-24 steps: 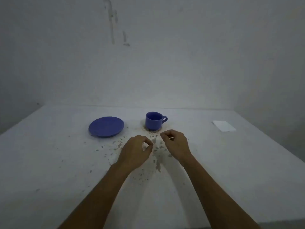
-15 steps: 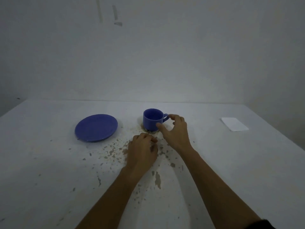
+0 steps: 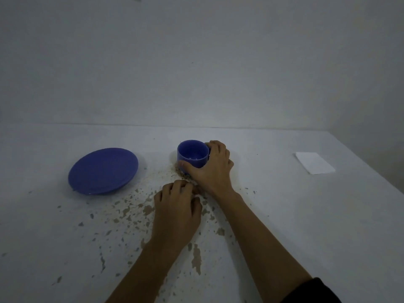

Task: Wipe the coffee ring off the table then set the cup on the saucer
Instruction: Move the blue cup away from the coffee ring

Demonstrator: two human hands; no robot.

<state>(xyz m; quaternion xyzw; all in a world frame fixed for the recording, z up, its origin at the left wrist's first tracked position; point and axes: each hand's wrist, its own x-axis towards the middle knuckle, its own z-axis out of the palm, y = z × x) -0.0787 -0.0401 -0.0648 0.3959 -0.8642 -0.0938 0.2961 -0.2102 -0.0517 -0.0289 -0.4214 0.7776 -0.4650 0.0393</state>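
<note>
A blue cup stands upright on the white table, over a brownish stain at its base. My right hand wraps around the cup's right side, thumb across the front, hiding the handle. A blue saucer lies to the left of the cup, apart from it, with nothing on it. My left hand rests on the table just in front of the cup, fingers curled under, holding nothing that I can see.
A white folded napkin lies at the far right of the table. Brown flecks and chipped patches are scattered over the table's middle and front. A plain wall rises behind the table's back edge.
My right hand moved forward from beside the handle and closed around the cup. My left hand stayed curled on the table. The camera moved nearer and tilted down.
</note>
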